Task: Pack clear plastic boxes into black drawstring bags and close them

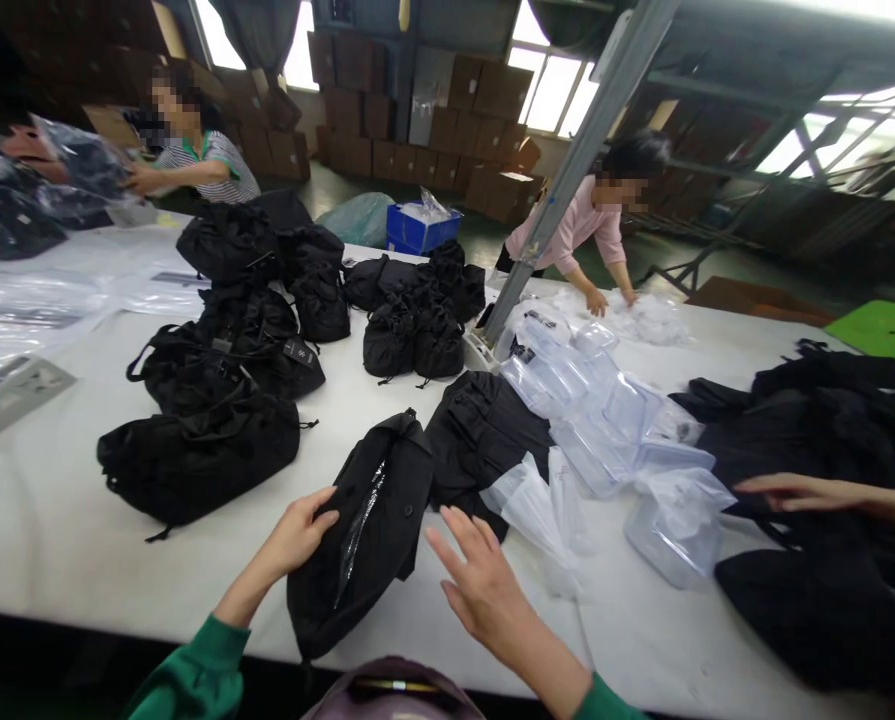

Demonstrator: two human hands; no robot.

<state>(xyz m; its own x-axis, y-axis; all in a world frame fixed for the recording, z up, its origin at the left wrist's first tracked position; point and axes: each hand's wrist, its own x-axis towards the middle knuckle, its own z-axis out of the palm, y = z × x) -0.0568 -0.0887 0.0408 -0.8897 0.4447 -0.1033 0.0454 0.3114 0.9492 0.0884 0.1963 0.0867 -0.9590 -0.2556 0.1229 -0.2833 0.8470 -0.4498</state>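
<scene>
A black fabric bag (394, 480) lies on the white table in front of me, with shiny clear plastic showing along a lengthwise opening. At its left edge, my left hand (293, 538) grips the fabric between thumb and fingers; some of those fingers are hidden. My right hand (481, 580) is open beside the bag's right side, fingers spread and nothing in them. Behind that hand lies a flat piece of black fabric (484, 430), partly under a crumpled white plastic bag (541, 510).
Several filled black bags (203, 460) stand left and behind. Clear plastic boxes (604, 420) are heaped right of a metal post (559, 180). A co-worker's hand (807, 492) reaches in near black fabric (829, 430). Two other people work across the table (387, 400).
</scene>
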